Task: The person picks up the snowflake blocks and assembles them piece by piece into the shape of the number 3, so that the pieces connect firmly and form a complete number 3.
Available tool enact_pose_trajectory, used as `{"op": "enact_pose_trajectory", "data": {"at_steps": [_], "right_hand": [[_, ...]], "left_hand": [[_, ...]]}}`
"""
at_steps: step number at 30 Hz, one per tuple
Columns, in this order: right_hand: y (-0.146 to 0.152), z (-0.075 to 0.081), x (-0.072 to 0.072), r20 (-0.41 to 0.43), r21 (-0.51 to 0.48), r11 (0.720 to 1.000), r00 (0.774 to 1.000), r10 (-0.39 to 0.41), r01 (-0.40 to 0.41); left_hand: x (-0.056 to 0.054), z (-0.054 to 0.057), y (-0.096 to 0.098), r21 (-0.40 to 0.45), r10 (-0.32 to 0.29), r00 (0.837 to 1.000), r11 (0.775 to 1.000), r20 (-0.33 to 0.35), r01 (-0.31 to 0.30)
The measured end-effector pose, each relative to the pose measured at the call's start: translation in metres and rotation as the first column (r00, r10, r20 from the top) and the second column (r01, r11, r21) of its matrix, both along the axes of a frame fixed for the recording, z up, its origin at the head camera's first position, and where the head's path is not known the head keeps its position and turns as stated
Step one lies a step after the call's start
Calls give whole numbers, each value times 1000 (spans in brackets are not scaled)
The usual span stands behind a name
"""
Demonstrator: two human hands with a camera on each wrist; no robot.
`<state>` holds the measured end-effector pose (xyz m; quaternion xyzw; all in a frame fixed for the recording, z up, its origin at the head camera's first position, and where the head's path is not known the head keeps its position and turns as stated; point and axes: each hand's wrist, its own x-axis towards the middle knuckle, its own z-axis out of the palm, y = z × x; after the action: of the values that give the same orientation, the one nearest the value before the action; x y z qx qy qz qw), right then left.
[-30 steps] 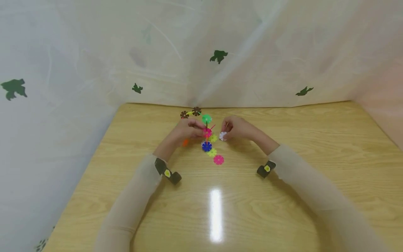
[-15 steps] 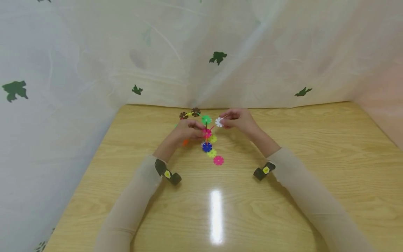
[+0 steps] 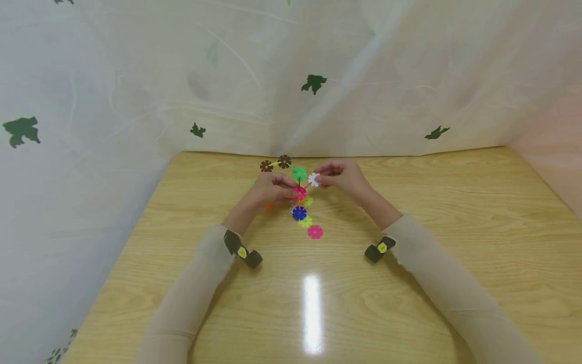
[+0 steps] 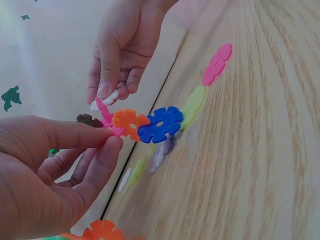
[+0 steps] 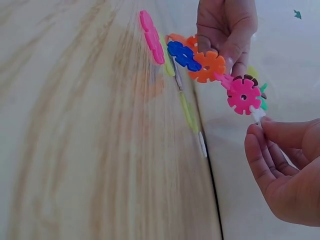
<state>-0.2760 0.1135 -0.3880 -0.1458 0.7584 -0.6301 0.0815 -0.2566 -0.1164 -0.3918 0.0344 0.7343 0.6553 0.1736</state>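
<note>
My left hand pinches a pink snowflake disc between thumb and fingertips. That disc belongs to a linked chain, with an orange disc and a blue disc on its near side. Beyond are a green disc and brown discs. A white disc is pinched by my right hand. In the right wrist view, its edge meets the rim of a second pink disc on the chain; whether the slots interlock is too small to tell.
Loose discs lie on the wooden table under the chain, among them a pink one and a yellow one. An orange disc shows below my left hand. A pale curtain hangs behind the table's back edge.
My right hand has lifted the white disc from near the table up and slightly left, against the chain's pink disc. My left hand has stayed almost still, holding the chain.
</note>
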Motion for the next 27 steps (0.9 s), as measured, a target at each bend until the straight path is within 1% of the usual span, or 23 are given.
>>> {"op": "enact_pose_trajectory", "data": {"at_steps": [5,9,11,16,18,21,24,26,27], "right_hand": [[-1,1,1,-17,3,1000,1000,0,0],[-1,0,1,-31,33,999,999,5,-4],[0,0,2,-27,53,999,1000,5,-4],[2,0,2,16,65,998,1000,9,-10],[4,2,1,39,63,998,999,25,-27],[6,8,1,84,91,994,995,55,-62],[11,14,1,114,181,976,989,98,-118],[14,17,2,125,244,955,982,144,-171],[15,19,3,129,274,939,976,177,-206]], "left_hand": [[1,1,-1,-17,-2,1000,1000,-24,1],[1,0,-1,-26,-13,999,1000,-40,12],[1,-1,0,-21,-17,999,1000,-34,17],[-1,-2,4,-8,-12,1000,1000,0,12],[-1,-2,4,-4,-5,1000,1000,7,5],[-1,-2,4,-1,9,1000,1000,14,-9],[-2,-1,2,-11,27,1000,1000,15,-27],[-3,-1,1,-18,38,999,999,15,-38],[-4,0,0,-21,42,999,999,13,-42]]}}
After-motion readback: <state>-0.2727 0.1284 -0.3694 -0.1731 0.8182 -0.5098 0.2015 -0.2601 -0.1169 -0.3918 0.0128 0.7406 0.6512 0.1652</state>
